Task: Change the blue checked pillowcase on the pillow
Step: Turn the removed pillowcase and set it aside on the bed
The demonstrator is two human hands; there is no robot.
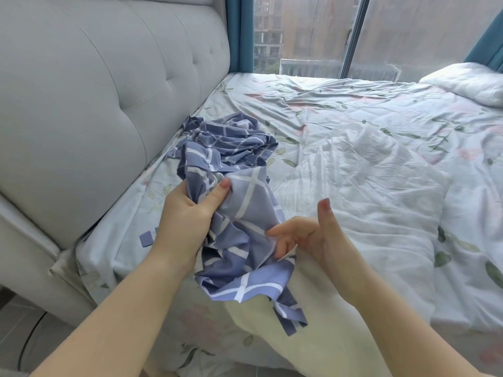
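The blue checked pillowcase (239,148) lies crumpled on the bed beside the headboard, with one end lifted toward me. My left hand (187,216) grips a bunch of that end, thumb on top. My right hand (307,235) is beside it with straight fingers reaching into the cloth's folds and the thumb raised. A bare white pillow (362,191) lies flat on the bed just right of my hands. Fabric ties of the pillowcase hang near the bed's front edge.
A grey tufted headboard (109,104) runs along the left. The floral bedsheet (353,110) covers the mattress. A second white pillow (468,83) sits at the far right by the window (381,36). A pale yellow cloth (304,336) lies at the bed's near edge.
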